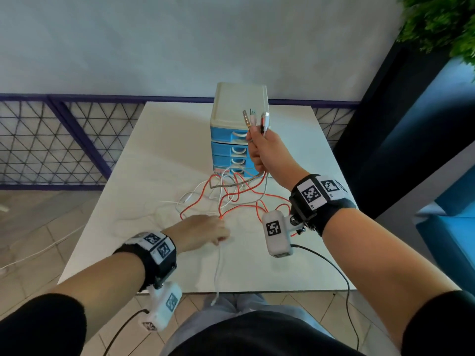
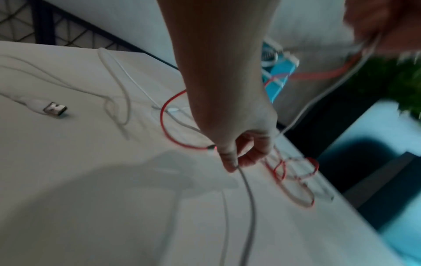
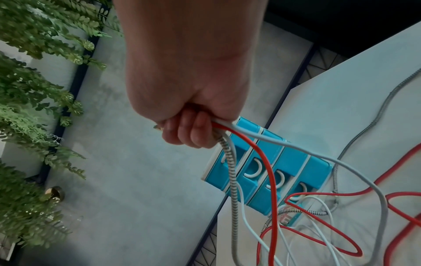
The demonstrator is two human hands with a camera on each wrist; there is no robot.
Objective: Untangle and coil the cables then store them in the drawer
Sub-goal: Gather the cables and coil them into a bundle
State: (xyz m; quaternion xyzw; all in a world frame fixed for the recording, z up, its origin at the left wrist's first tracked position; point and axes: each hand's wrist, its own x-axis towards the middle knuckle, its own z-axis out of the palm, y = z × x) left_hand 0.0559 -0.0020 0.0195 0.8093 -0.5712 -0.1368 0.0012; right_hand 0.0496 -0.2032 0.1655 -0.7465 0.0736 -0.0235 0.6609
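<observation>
Several tangled cables, red, white and braided grey, lie on the white table in front of a small blue drawer unit. My right hand is raised before the drawers and grips a bunch of cable ends, plugs sticking up above the fist. My left hand is low on the table at the tangle's near edge and pinches a white cable between thumb and fingertips. That cable runs toward me and hangs over the front edge. All the drawers look closed.
A loose white cable with a USB plug lies on the table's left part. Behind the table run a mesh fence and a wall. A blue seat and a green plant stand at the right.
</observation>
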